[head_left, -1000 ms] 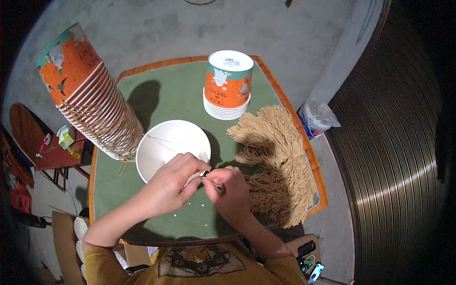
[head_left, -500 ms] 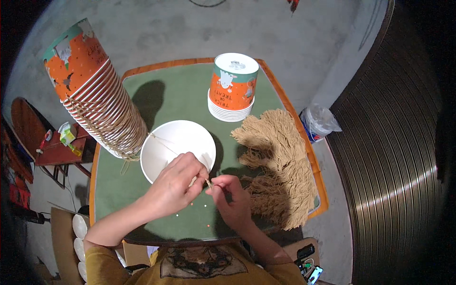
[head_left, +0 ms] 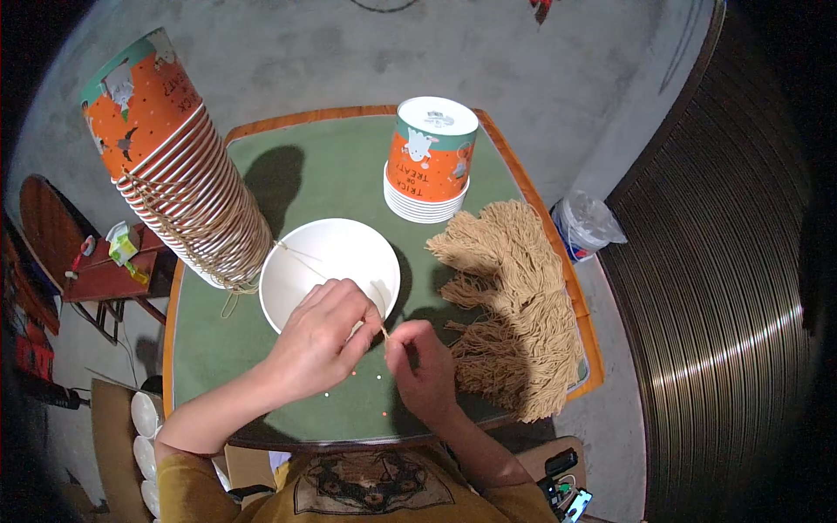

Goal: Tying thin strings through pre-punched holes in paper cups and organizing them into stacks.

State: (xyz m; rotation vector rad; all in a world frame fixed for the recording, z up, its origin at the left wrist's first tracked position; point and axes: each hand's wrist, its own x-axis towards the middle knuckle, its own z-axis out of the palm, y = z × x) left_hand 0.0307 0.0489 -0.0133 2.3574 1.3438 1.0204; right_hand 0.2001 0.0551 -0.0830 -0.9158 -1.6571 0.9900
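A white paper bucket [head_left: 349, 247] stands on the table with its open mouth facing up. One tan cord [head_left: 301, 253] passes at its far left rim. Over the bucket's near right rim, my left hand [head_left: 327, 336] pinches a short piece of tan cord [head_left: 385, 332]. My right hand [head_left: 420, 370] meets it there, thumb and forefinger closed on the same cord. Right of my hands lies a thick bundle of cut tan cords [head_left: 523, 322]. The bucket's near wall is hidden behind my left hand.
A tall leaning stack of orange buckets [head_left: 187, 166] with cord handles rises at the left. A shorter upside-down stack [head_left: 429, 166] stands at the back. Small paper dots lie on the green tabletop [head_left: 279, 383]. A white pail [head_left: 586, 225] is on the floor at right.
Both hands stay at the rim and have shifted very little. My right fingers have drawn in closer around the cord, and the bucket has moved slightly right.
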